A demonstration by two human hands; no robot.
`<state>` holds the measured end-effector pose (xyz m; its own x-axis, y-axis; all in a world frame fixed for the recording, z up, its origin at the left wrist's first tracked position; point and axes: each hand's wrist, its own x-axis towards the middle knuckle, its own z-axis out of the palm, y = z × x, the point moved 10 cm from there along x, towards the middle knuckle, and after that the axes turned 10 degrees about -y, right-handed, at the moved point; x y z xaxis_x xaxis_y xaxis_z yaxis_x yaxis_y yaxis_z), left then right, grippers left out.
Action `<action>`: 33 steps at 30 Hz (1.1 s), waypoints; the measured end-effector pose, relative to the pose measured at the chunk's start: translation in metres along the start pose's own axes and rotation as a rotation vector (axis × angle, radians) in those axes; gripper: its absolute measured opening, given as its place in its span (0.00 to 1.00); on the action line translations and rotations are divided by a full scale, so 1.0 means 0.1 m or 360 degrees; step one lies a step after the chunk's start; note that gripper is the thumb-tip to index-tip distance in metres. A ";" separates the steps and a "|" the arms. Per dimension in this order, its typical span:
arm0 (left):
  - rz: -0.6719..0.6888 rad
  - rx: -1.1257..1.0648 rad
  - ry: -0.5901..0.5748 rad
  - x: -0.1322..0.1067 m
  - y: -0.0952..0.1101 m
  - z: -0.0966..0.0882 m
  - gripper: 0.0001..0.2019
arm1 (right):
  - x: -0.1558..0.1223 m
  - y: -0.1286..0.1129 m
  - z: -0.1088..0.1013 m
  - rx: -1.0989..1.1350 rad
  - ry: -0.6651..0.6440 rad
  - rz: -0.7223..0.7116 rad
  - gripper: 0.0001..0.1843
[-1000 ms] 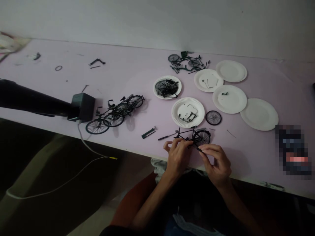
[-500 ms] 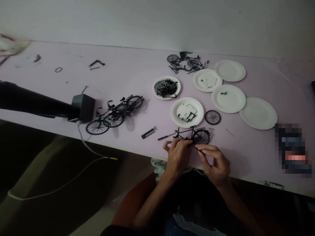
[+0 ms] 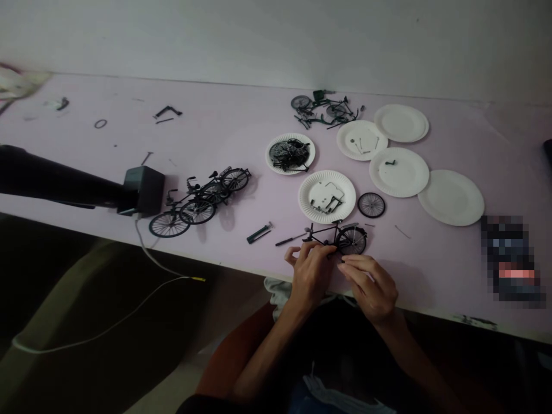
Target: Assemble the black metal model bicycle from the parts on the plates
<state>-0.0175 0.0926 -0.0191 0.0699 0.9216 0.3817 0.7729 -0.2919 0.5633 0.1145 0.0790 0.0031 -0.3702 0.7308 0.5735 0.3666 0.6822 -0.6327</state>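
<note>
A black model bicycle (image 3: 336, 233) stands near the table's front edge, with its rear wheel on and its lower front hidden behind my fingers. My left hand (image 3: 311, 269) is closed on its lower frame. Just right of it, my right hand (image 3: 373, 287) is pinched below the rear wheel; a small dark bit shows at the fingertips, too little to name. A loose spoked wheel (image 3: 371, 204) lies behind the bicycle. Left of it are a thin dark tool (image 3: 290, 240) and a green-and-silver part (image 3: 259, 233).
Two or more finished-looking model bicycles (image 3: 198, 210) stand at left beside a black box-shaped stand (image 3: 144, 190). Paper plates hold small parts (image 3: 304, 204) and dark bicycle pieces (image 3: 290, 154). More pieces (image 3: 328, 109) lie by the wall. A white cable (image 3: 146, 247) hangs off the edge.
My right hand has shifted slightly left and down, its fingers drawn closer together; the dark piece there shows less. My left hand keeps its hold on the bicycle.
</note>
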 end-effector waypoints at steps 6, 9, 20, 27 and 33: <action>0.0007 -0.0025 -0.0005 -0.01 0.00 0.00 0.07 | 0.00 -0.09 0.10 -0.0192 -0.0141 -0.0139 0.33; -0.0016 -0.0045 -0.0027 -0.02 -0.02 0.01 0.08 | 0.00 -0.15 0.15 -0.0155 -0.0227 -0.0204 0.33; -0.0020 -0.0040 0.0004 0.00 0.00 -0.01 0.08 | 0.02 -0.15 0.08 -0.0300 0.0077 -0.0076 0.28; -0.0029 -0.0013 -0.0013 0.00 -0.01 0.01 0.09 | -0.02 -0.16 0.10 -0.0200 -0.0047 -0.0026 0.29; -0.0004 -0.0044 0.0011 -0.01 -0.01 0.02 0.07 | 0.04 -0.17 -0.01 -0.0338 0.0131 -0.0034 0.23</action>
<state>-0.0170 0.0929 -0.0213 0.0632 0.9206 0.3853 0.7555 -0.2964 0.5843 0.1074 0.0703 0.0172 -0.3123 0.7095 0.6317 0.5338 0.6812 -0.5011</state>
